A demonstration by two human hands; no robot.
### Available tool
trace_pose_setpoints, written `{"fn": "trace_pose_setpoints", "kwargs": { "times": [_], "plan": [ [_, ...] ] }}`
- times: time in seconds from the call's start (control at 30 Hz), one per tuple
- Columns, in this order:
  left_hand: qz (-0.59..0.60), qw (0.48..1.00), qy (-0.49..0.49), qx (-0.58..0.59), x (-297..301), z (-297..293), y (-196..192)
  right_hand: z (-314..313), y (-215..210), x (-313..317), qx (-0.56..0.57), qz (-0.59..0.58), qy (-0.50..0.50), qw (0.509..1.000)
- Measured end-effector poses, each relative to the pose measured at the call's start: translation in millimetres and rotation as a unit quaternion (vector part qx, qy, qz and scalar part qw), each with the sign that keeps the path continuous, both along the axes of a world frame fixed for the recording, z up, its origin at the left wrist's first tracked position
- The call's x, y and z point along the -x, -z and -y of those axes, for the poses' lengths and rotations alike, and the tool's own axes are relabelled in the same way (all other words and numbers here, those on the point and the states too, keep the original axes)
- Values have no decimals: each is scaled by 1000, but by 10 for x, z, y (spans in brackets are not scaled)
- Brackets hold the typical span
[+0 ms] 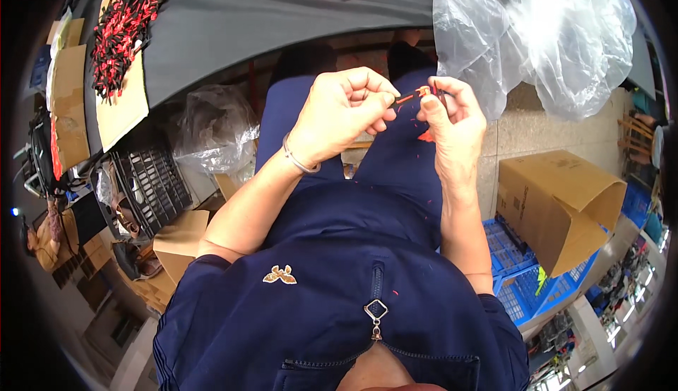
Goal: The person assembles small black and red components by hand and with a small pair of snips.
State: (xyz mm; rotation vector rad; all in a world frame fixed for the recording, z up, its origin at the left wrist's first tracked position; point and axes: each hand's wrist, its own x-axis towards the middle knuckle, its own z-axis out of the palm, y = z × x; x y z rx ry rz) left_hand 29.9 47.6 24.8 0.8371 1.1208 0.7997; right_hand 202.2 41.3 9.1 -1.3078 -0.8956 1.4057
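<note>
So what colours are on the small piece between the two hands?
The small piece is black with orange-red; the head view shows it best.

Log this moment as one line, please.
left hand: pinching small black-and-red piece | right hand: holding its other end | nearby: red-and-black pile on cardboard

A navy-blue short-sleeved fabric top (pixel 325 313) has a zip front, a silver diamond-shaped zip pull (pixel 376 310) and a gold winged-insect-shaped patch (pixel 280 274). Navy fabric trousers (pixel 277 119) match; a silver metal bangle (pixel 300 161) circles the left wrist.
</note>
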Motion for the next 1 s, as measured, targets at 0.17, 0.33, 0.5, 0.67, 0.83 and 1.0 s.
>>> {"fn": "trace_pose_setpoints", "kwargs": {
  "times": [0.17,0.33,0.5,0.67,0.83,1.0],
  "plan": [
    [-231,945,46,-229,-33,134,-28,-42,21,7,91,-95,-68,989],
    [-101,989,-17,-111,-22,179,33,-25,66,25,7,-57,-56,997],
    [80,994,-28,72,75,186,111,2,78,51,-15,-43,-54,998],
    [153,980,-56,114,80,185,166,15,88,119,-42,-25,-34,998],
    [189,970,-115,105,67,198,199,121,72,68,-127,166,-1,978],
    [158,976,-117,93,4,205,157,182,35,85,-254,353,-15,901]
  ]
}}
